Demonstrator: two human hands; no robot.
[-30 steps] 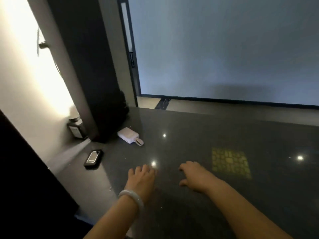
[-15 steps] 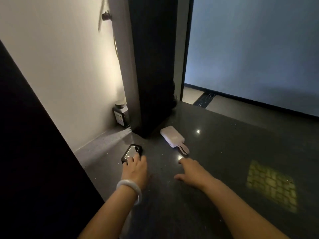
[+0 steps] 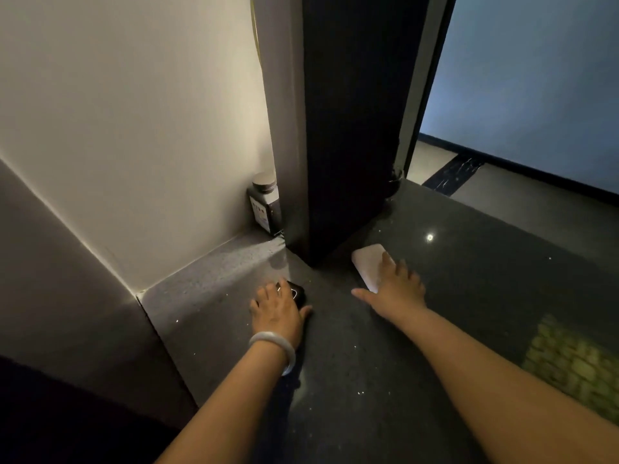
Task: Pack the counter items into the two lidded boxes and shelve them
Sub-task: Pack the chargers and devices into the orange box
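On the dark stone counter point(image 3: 368, 363) my left hand point(image 3: 278, 311), with a pale bangle at the wrist, lies over a small black device point(image 3: 298, 293); fingers and thumb curl round its sides. My right hand point(image 3: 395, 289) rests with spread fingers on the near end of a white power bank point(image 3: 366, 262), which lies flat beside the dark pillar. Most of the black device is hidden under my palm. No lidded box is in view.
A dark pillar point(image 3: 348, 128) rises from the counter just behind both items. A small dark jar with a metal lid point(image 3: 264, 204) stands in the corner against the white wall. A dark panel edges the counter on the left. A yellowish tiled reflection point(image 3: 569, 360) shows at right.
Both hands moved forward. The left went from touching the black device's near edge to covering and gripping it. The right reached the white power bank and landed on it.
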